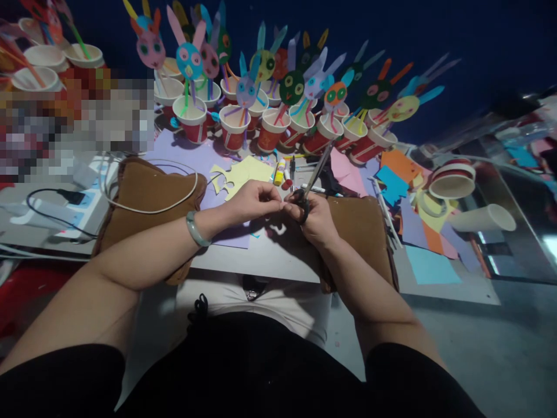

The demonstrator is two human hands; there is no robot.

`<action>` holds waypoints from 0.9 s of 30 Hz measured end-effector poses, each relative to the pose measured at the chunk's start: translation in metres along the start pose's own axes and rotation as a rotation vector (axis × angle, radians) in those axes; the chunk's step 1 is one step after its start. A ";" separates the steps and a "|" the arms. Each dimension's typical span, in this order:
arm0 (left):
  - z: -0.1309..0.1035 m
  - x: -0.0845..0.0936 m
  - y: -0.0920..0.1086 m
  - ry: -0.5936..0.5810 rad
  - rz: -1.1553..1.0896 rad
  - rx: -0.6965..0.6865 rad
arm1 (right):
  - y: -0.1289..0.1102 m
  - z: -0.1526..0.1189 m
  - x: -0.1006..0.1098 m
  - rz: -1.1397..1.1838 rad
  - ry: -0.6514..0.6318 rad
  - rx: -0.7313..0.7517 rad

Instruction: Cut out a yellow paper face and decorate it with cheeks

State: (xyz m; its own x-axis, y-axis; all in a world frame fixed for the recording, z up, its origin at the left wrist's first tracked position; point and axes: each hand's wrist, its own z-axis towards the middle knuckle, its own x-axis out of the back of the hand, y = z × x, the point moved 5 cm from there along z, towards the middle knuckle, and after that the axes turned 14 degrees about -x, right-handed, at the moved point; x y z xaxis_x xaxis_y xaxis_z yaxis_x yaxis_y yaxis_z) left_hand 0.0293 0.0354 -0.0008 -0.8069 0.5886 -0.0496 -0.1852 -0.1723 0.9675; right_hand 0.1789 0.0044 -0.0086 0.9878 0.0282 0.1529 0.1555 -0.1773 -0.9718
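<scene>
My right hand [317, 222] is closed around a pair of scissors [319, 172] with dark handles, the blades pointing up and away from me. Fingertips of my left hand [255, 200] are pinched together close to the right fingertips; whatever is between them is too small to make out. Beneath both hands lie purple paper [232, 237] and small paper scraps [278, 228]. Just beyond them are a yellow glue stick [279, 172], its red cap [286, 184], a black pen [292, 167] and cut yellow paper [255, 172].
Brown cushions [150, 188] [357, 232] lie under my forearms. Paper cups [235, 130] with rabbit-faced puppets [190, 61] line the back. A power strip [87, 200] and cables stand left. Coloured paper [430, 264] and cups [452, 180] lie right.
</scene>
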 end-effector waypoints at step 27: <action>0.001 0.011 0.007 0.203 -0.144 -0.073 | -0.008 -0.007 -0.014 -0.132 -0.221 -0.046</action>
State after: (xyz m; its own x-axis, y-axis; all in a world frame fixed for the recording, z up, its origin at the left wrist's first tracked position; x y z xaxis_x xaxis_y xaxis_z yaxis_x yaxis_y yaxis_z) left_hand 0.0191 0.0415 0.0055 -0.8640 0.4421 -0.2410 -0.3402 -0.1597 0.9267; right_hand 0.1634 -0.0011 -0.0023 0.9356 0.2677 0.2302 0.2881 -0.2019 -0.9361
